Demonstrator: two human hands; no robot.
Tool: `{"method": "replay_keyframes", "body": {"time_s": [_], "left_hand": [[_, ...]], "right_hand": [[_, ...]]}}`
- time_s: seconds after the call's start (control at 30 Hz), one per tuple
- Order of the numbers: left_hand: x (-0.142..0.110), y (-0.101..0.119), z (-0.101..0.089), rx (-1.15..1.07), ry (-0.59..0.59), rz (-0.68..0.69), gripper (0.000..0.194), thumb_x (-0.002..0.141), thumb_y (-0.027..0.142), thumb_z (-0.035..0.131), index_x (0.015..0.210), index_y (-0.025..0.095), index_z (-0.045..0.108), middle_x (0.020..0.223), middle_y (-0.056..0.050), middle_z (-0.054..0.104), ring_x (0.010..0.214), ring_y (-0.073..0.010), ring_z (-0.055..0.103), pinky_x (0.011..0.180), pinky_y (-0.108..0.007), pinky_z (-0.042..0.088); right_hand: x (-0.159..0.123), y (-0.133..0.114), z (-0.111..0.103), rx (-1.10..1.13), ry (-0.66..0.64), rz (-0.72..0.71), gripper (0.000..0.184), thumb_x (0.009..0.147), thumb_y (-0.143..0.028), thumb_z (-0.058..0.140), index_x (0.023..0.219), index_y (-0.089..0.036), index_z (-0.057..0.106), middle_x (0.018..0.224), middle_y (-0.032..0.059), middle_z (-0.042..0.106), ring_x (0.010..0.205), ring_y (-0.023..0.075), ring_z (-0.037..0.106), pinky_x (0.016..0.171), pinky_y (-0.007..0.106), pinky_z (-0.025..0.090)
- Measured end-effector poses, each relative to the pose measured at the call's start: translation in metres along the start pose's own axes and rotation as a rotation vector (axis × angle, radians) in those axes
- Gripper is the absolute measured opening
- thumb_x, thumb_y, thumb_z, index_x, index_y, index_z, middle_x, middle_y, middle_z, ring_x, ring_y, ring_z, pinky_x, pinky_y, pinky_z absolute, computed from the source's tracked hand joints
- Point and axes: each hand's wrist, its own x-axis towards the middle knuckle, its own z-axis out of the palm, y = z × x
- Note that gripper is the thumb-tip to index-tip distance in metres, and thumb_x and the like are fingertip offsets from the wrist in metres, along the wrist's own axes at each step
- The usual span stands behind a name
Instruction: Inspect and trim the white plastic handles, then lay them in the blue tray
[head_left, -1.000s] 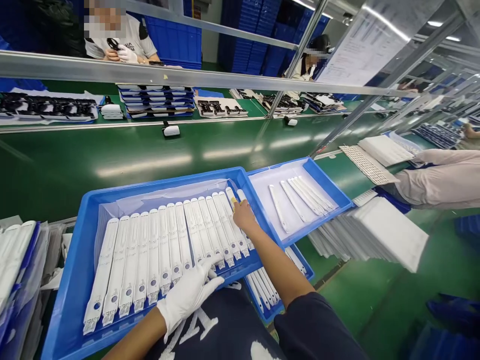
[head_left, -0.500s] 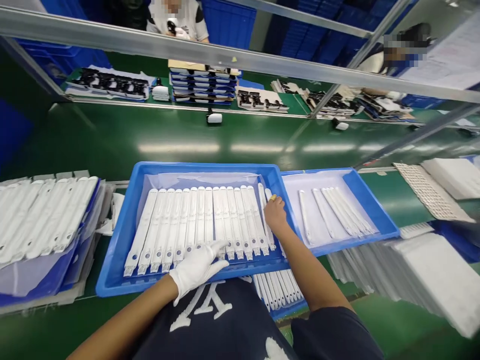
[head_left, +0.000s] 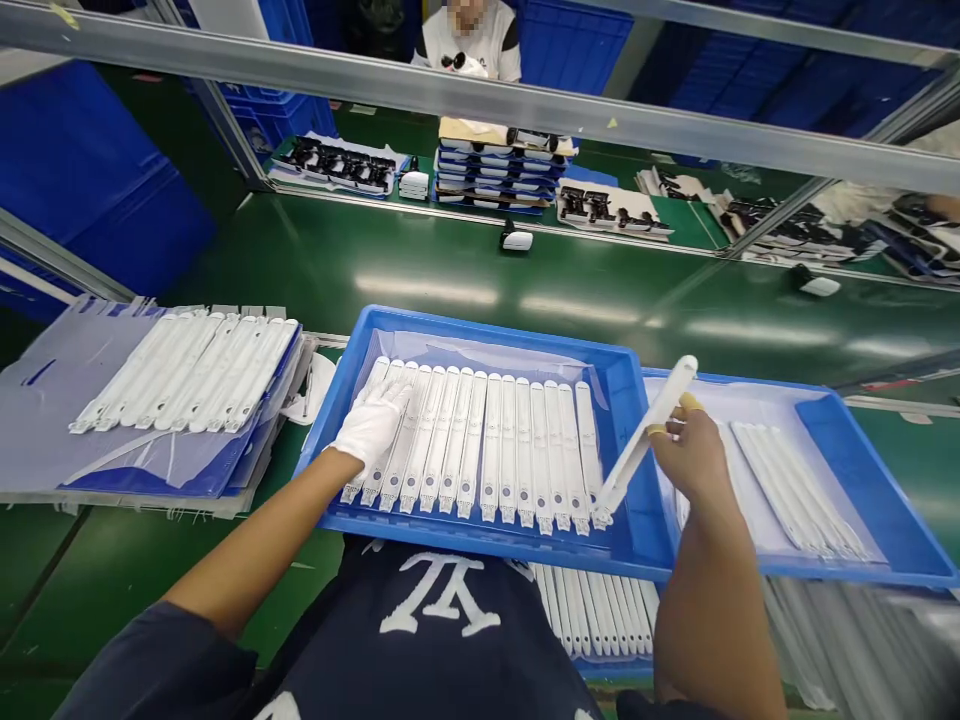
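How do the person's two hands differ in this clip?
The left hand wears a white glove, while the right hand is bare, with yellow wraps on two fingers. The left lies flat on the white strips in the blue tray; the right pinches one strip, lifted at a tilt. Both hands touch white strips.

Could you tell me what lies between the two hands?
The head view shows white plastic strips in a blue tray between the gloved left hand and bare right hand.

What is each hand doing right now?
Left hand: open, resting on white plastic strips.
Right hand: holding one white plastic strip.
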Motion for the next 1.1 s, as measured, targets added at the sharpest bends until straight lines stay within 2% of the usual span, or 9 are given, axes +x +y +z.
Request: {"method": "replay_keyframes", "body": {"time_s": [0.07, 0.17, 0.27, 0.33, 0.47, 0.63, 0.73, 0.93, 1.1], "left_hand": [[0.01, -0.002, 0.002, 0.052, 0.001, -0.001, 0.055, 0.096, 0.005, 0.038, 0.146, 0.023, 0.053, 0.156, -0.009, 0.051, 0.152, -0.027, 0.032, 0.125, -0.057, 0.016], [0.017, -0.005, 0.003, 0.115, 0.009, 0.0, 0.041, 0.101, 0.018, 0.049, 0.141, 0.022, 0.056, 0.154, -0.012, 0.052, 0.147, -0.0308, 0.039, 0.122, -0.063, 0.019], [0.017, -0.008, -0.001, 0.164, 0.035, 0.01, 0.043, 0.098, 0.034, 0.062, 0.138, 0.019, 0.057, 0.152, -0.013, 0.05, 0.14, -0.0342, 0.046, 0.117, -0.064, 0.031], [0.015, -0.008, -0.005, 0.191, 0.056, 0.023, 0.045, 0.096, 0.037, 0.065, 0.137, 0.019, 0.057, 0.15, -0.012, 0.051, 0.136, -0.0339, 0.05, 0.113, -0.062, 0.038], [0.012, 0.004, -0.01, 0.233, 0.082, 0.081, 0.045, 0.097, 0.035, 0.064, 0.138, 0.019, 0.056, 0.151, -0.013, 0.05, 0.138, -0.0343, 0.048, 0.114, -0.064, 0.036], [0.016, 0.035, 0.004, 0.252, 0.017, 0.243, 0.035, 0.103, 0.025, 0.047, 0.134, 0.024, 0.064, 0.152, -0.008, 0.055, 0.145, -0.0271, 0.043, 0.125, -0.053, 0.022], [0.018, 0.042, 0.014, 0.259, 0.01, 0.275, 0.036, 0.103, 0.027, 0.045, 0.131, 0.026, 0.068, 0.152, -0.006, 0.055, 0.147, -0.0305, 0.041, 0.125, -0.059, 0.019], [0.017, 0.035, 0.011, 0.28, 0.083, 0.28, 0.035, 0.101, 0.025, 0.045, 0.122, 0.022, 0.073, 0.146, -0.013, 0.06, 0.142, -0.0381, 0.046, 0.118, -0.072, 0.023], [0.02, 0.064, 0.015, 0.263, 0.092, 0.462, 0.035, 0.102, 0.027, 0.044, 0.122, 0.021, 0.071, 0.145, -0.011, 0.062, 0.137, -0.0319, 0.052, 0.12, -0.062, 0.03]], "right_hand": [[-0.004, -0.01, -0.009, 0.329, -0.043, 0.123, 0.035, 0.068, -0.017, 0.059, 0.103, -0.02, 0.06, 0.09, 0.0075, 0.064, 0.074, 0.0219, 0.064, 0.071, 0.041, 0.058], [-0.013, -0.022, -0.01, 0.752, -0.082, 0.273, 0.022, 0.068, -0.019, 0.062, 0.089, -0.024, 0.062, 0.093, 0.0031, 0.063, 0.071, 0.0147, 0.06, 0.063, 0.03, 0.055], [-0.021, -0.024, -0.004, 0.91, -0.118, 0.326, 0.009, 0.076, -0.021, 0.054, 0.079, -0.023, 0.063, 0.09, 0.0042, 0.062, 0.065, 0.0109, 0.056, 0.057, 0.024, 0.05], [-0.024, -0.021, 0.001, 0.995, -0.138, 0.353, 0.017, 0.082, -0.02, 0.047, 0.077, -0.022, 0.063, 0.084, 0.0046, 0.058, 0.063, 0.0099, 0.054, 0.053, 0.021, 0.047], [-0.025, -0.009, 0.014, 1.256, -0.143, 0.444, 0.021, 0.085, -0.012, 0.045, 0.083, -0.021, 0.063, 0.074, 0.0001, 0.049, 0.055, 0.0087, 0.043, 0.039, 0.014, 0.034], [-0.022, 0.004, 0.028, 1.386, -0.138, 0.516, 0.024, 0.088, -0.008, 0.041, 0.084, -0.023, 0.06, 0.066, -0.0042, 0.044, 0.046, 0.0072, 0.033, 0.032, 0.009, 0.029], [-0.022, 0.009, 0.03, 1.459, -0.124, 0.56, 0.026, 0.086, -0.005, 0.041, 0.087, -0.024, 0.059, 0.065, -0.0045, 0.046, 0.044, 0.0072, 0.035, 0.031, 0.009, 0.032], [-0.029, 0.013, 0.033, 1.609, -0.052, 0.632, 0.026, 0.084, -0.002, 0.043, 0.09, -0.023, 0.056, 0.067, -0.005, 0.051, 0.043, 0.0056, 0.043, 0.032, 0.008, 0.038], [-0.03, 0.01, 0.039, 1.686, 0.004, 0.689, 0.024, 0.086, -0.003, 0.041, 0.091, -0.022, 0.054, 0.067, -0.0054, 0.053, 0.043, 0.0054, 0.045, 0.032, 0.009, 0.038]]}}
